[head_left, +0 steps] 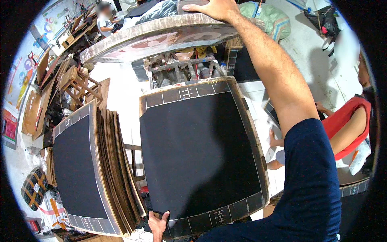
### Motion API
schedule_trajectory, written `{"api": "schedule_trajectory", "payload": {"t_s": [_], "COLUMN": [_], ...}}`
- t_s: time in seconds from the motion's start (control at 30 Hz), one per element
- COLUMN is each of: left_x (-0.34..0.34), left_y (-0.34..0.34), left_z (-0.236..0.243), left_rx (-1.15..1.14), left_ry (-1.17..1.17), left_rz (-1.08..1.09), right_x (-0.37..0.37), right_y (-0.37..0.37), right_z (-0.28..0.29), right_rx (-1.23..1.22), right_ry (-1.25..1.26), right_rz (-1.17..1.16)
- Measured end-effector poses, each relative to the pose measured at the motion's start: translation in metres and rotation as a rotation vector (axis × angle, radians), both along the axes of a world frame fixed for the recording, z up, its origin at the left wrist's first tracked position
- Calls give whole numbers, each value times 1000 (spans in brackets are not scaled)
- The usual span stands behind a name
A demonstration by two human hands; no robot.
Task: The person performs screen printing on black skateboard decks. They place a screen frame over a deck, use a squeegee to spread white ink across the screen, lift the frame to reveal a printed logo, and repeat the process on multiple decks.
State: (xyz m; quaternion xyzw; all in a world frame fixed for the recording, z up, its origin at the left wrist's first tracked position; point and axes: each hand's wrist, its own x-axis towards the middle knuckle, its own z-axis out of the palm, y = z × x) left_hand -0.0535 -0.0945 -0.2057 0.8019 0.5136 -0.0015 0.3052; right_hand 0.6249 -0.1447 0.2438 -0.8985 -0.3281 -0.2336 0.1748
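My right hand (217, 9) reaches far forward and grips the top edge of a raised, wide frame (161, 36) with a weathered rim and reddish swirl shapes on its face. A grey block (194, 5) sits by its fingers. Below the frame lies a large board (143, 107) covered by a black fabric panel (181, 149), with white ruled marks along its far and near borders. At the board's near left corner is my left hand (158, 226), thumb and finger on either side of the corner. The undersides of both hands' grips are hidden.
To the left stands a thick stack of similar boards (115, 169), black fabric on top. A wooden stool (76, 86) is beyond it. Clutter fills a rack (181, 70) under the frame. At right a person in a red top (348, 125) works close by; another person (105, 24) is far left.
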Motion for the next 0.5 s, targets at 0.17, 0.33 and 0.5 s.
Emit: {"api": "schedule_trajectory", "payload": {"t_s": [0.17,0.33,0.5], "left_x": [5,7,-1], "left_y": [2,2,1], "left_z": [7,5,-15], "left_rx": [-127,-150,25], "left_ry": [48,68,15], "left_rz": [62,84,45], "right_x": [-2,0,5], "right_y": [1,3,3], "right_z": [3,7,11], "right_rx": [15,2,38], "right_ry": [-7,-2,-10], "right_rz": [-29,-63,-35]}}
